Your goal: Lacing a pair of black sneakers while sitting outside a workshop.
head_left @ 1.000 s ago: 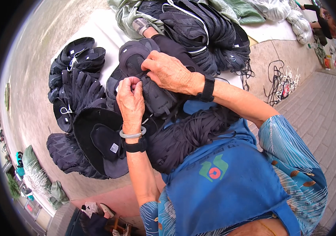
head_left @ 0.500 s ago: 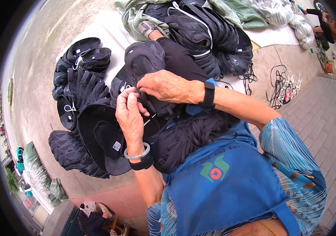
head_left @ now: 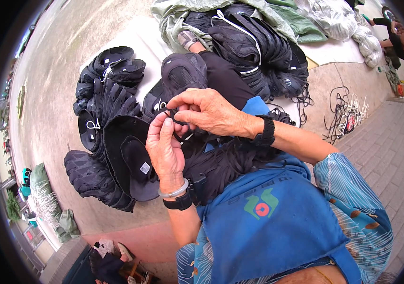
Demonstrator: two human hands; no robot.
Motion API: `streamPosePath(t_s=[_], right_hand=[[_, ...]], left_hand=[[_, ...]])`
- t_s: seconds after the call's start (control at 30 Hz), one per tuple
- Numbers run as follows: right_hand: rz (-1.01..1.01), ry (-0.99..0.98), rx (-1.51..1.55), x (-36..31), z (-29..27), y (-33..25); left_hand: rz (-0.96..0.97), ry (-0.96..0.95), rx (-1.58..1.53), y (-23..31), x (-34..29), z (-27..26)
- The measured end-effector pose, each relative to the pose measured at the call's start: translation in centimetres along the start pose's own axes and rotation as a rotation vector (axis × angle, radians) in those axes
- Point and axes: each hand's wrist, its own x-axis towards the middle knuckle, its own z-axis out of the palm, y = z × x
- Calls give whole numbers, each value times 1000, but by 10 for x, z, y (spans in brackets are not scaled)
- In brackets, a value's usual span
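Observation:
My left hand [head_left: 166, 150] pinches a thin black shoelace [head_left: 184, 137] between thumb and fingertips. Just above and to its right, my right hand [head_left: 214, 112] curls in with thumb and forefinger on the same lace; the exact grip is partly hidden. Beyond my hands lies a black mesh shoe upper [head_left: 181, 78], its near part covered by my fingers. A thick bunch of black laces [head_left: 221, 161] rests on my lap over the blue apron [head_left: 277, 217]. To the left of my left hand, a stack of black shoe uppers [head_left: 133, 163] shows a small white label.
More black uppers tied with white cord [head_left: 109, 71] lie at left. A large bundle of uppers [head_left: 254, 42] sits at the back beside a green sack [head_left: 178, 21]. Loose black and white laces [head_left: 346, 116] lie on the ground at right. Another person [head_left: 398, 38] is at far right.
My hands have shifted slightly down relative to the upper, and my right forefinger now lifts and curls over the lace. The view has moved, shifting the surroundings a little to the right.

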Motion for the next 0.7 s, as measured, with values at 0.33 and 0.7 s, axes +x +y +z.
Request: streamPosePath(t_s=[0.33, 0.7], right_hand=[[171, -98, 210, -8, -8, -5], [35, 64, 22, -1, -25, -26]], left_hand=[[9, -66, 88, -9, -11, 18], [131, -33, 296, 39, -27, 29]])
